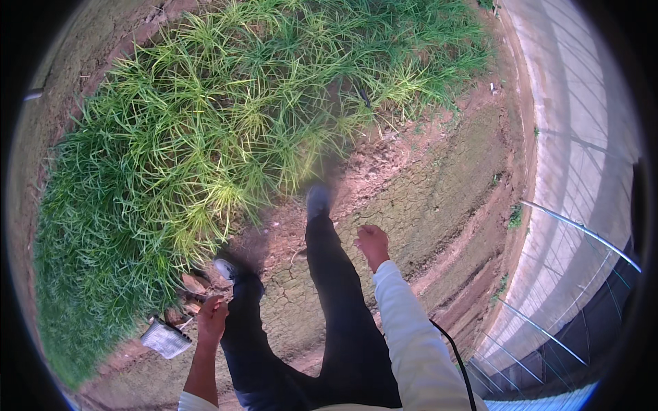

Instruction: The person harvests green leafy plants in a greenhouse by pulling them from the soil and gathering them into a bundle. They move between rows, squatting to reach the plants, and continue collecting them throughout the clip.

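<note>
My left hand (212,316) hangs beside my left leg with its fingers curled; whether anything thin is in them is hard to see. Out over the cracked soil, my right hand (372,244) is loosely closed, and nothing shows in it. Before me grows a dense bed of long-leaved green plants (216,133), some yellowish. My left shoe (224,269) is at the bed's edge, and my right shoe (318,201) is on bare ground near the leaves. A silver-grey object with a dark ridged edge (165,339) lies left of my left hand, its kind unclear.
Brown pieces (195,282) lie by the plants near my left shoe. A small dark object (365,97) rests among the leaves. Cracked soil (411,205) runs to a pale sheet-like wall (570,128) at right, with metal rods (581,226) beside it. A black cord (457,354) hangs by my right sleeve.
</note>
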### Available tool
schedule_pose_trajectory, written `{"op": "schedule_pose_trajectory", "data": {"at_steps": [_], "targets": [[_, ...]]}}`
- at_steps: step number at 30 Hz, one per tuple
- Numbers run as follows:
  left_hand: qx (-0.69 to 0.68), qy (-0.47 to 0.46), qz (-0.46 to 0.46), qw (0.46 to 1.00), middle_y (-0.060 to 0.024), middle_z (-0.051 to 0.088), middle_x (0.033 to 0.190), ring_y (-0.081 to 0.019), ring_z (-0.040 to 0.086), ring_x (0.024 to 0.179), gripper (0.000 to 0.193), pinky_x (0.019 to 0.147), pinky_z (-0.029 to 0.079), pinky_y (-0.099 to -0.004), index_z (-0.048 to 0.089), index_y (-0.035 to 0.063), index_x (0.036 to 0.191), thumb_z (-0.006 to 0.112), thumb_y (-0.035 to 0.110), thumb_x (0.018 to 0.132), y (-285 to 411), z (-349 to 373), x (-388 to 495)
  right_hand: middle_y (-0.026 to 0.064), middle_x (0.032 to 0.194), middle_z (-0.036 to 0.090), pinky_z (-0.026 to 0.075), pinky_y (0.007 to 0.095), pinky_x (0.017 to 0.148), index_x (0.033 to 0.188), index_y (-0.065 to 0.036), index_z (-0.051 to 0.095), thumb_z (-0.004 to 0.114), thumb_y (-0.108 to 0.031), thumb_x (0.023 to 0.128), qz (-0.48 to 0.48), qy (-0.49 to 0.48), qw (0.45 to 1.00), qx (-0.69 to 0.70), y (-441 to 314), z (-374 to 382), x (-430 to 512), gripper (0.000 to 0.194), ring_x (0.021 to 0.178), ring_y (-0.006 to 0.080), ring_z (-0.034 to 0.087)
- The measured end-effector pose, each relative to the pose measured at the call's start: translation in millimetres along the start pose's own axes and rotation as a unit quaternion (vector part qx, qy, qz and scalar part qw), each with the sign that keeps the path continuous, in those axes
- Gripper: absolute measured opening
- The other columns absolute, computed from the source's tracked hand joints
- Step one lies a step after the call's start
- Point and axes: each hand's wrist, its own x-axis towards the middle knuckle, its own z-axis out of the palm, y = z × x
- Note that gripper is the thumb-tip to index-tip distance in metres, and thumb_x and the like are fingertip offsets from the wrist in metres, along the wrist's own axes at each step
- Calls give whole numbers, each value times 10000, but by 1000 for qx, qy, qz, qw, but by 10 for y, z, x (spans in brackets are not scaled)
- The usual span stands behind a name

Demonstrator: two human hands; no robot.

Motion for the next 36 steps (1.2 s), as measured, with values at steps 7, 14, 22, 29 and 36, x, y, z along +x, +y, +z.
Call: {"op": "schedule_pose_trajectory", "data": {"at_steps": [7,14,22,29,36], "targets": [[-7,15,-80,997,-39,691,919,-103,631,795,335,735,516,-255,667,-24,1251,698,136,958,421,747,-32,175,1007,770,583,397,857,1059,-30,760,669,-312,926,-70,-26,984,-159,-169,-70,1178,325,913,295,750],[28,-129,30,991,-23,694,937,-86,637,858,276,786,530,-249,686,3,1229,722,70,964,814,1558,846,211,1105,742,552,478,940,1022,-37,751,630,-313,938,-282,11,881,-380,-474,-313,2443,313,1036,425,691],[370,-208,143,894,-149,722,1027,-287,715,916,301,820,580,-374,728,70,1194,766,163,910,1133,1037,2267,265,1134,705,548,483,959,1042,-17,745,683,-255,862,-262,88,881,-383,-578,-47,3800,304,1063,451,675],[548,-251,63,796,-165,745,1111,-322,719,1045,390,927,567,-420,741,125,1236,743,346,915,1196,631,2898,165,1392,579,416,559,1122,1233,-155,708,650,-286,902,-258,156,880,-368,-764,208,4617,361,1324,425,492],[540,-227,30,810,-169,747,1153,-307,723,1075,409,947,569,-407,726,122,1266,746,334,917,1363,655,2930,123,1464,533,368,629,1123,1314,-221,666,663,-345,929,-260,135,877,-380,-838,296,4867,405,1370,415,458]]}}
